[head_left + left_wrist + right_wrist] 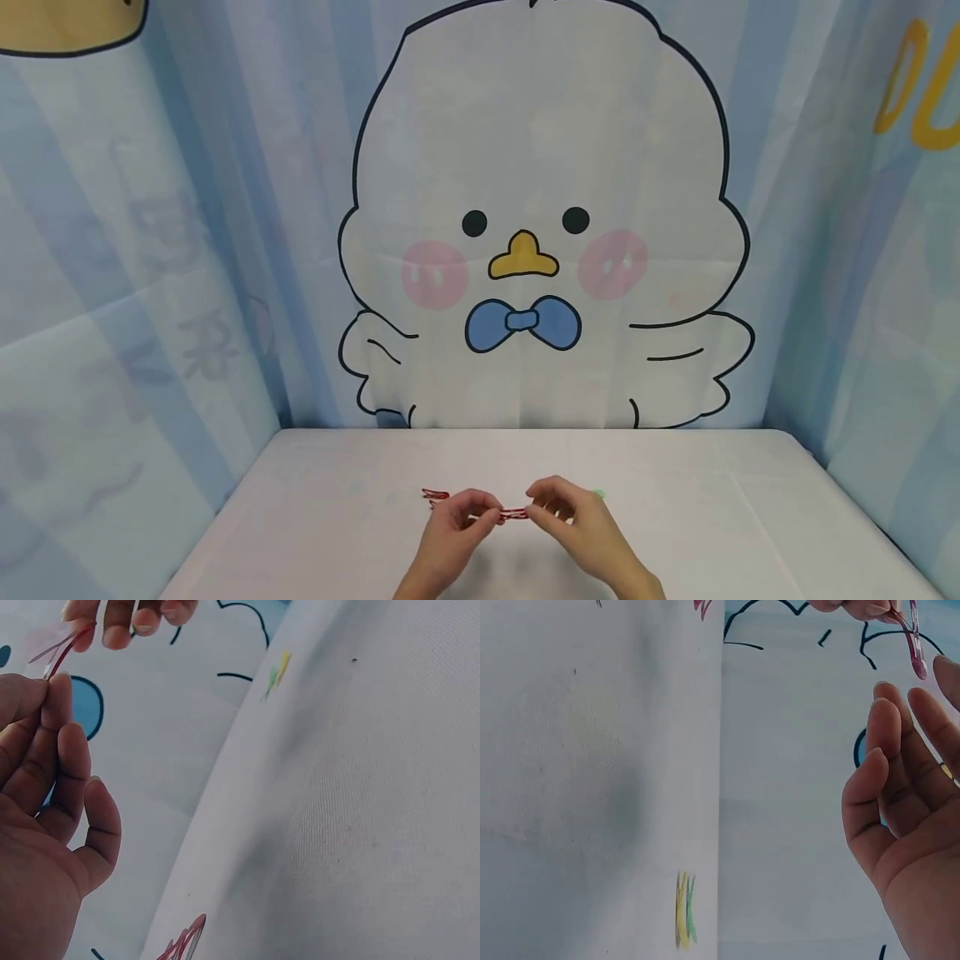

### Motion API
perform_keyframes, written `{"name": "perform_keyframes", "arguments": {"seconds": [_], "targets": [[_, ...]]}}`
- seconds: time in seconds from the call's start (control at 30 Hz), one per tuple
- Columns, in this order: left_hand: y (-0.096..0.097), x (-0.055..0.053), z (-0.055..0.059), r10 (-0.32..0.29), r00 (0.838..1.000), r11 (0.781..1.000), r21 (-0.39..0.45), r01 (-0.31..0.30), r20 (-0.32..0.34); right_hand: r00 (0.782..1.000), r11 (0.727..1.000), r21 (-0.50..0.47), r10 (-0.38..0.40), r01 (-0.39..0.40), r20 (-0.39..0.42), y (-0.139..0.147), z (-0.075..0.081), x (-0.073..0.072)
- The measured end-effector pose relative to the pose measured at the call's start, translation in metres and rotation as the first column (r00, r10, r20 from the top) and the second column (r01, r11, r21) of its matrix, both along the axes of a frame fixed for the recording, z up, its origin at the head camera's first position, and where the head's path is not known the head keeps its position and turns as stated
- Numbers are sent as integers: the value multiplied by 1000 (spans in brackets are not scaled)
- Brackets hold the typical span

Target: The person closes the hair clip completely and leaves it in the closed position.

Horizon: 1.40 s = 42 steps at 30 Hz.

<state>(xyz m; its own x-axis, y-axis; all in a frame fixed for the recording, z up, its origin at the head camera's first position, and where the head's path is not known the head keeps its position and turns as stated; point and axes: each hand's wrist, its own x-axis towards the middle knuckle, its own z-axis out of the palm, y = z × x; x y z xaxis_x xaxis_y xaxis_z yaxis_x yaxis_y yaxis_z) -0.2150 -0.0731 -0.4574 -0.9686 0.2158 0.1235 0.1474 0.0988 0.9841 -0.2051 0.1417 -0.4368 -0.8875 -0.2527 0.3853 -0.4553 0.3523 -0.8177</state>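
My left hand (455, 533) pinches one end of a slim red hair clip (514, 514) between thumb and fingertips, above the white table. In the left wrist view the clip (67, 646) shows two thin prongs spread apart. My right hand (581, 525) is at the clip's other end, fingers loosely bent and thumb apart from them. In the right wrist view, the clip's rounded tip (919, 669) hangs free close to the right thumb and fingertips. More red clips (433, 495) lie on the table behind my left hand.
Yellow clips (681, 911) and green clips (691, 911) lie together on the table behind my right hand. The white table (735, 517) ends at the back against a curtain (525, 375) printed with a cartoon duck; curtains also hang on both sides.
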Motion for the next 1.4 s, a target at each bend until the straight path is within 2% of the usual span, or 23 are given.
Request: {"name": "perform_keyframes", "arguments": {"seconds": [0.17, 0.37, 0.53, 0.77, 0.97, 1.23, 1.4], "targets": [[-1, 1, -1, -1, 1000, 1000, 10, 1, 1, 999, 998, -47, 32, -31, 32, -5, -1, 1], [1, 4, -2, -30, 999, 999, 42, 31, -17, 998, 998, -45, 36, -34, 59, -6, 0, 3], [3, 6, -4, -15, 1000, 998, 60, 15, -13, 997, 998, -50, 35, -32, 69, -6, -3, 5], [5, 8, -3, 7, 1000, 996, 84, -8, 11, 998, 998, -60, 28, -25, 49, -7, -4, 5], [9, 6, -2, 1, 1000, 997, 76, -2, 15, 1000, 998, -55, -13, 12, -19, -6, -2, 5], [9, 7, -1, 7, 1000, 999, 50, -7, -4, 999, 998, -63, 24, -26, -37, -7, -2, 7], [9, 8, -1, 33, 999, 998, 61, -33, -3, 999, 999, -53, 9, -11, -42, -9, -2, 7]]}}
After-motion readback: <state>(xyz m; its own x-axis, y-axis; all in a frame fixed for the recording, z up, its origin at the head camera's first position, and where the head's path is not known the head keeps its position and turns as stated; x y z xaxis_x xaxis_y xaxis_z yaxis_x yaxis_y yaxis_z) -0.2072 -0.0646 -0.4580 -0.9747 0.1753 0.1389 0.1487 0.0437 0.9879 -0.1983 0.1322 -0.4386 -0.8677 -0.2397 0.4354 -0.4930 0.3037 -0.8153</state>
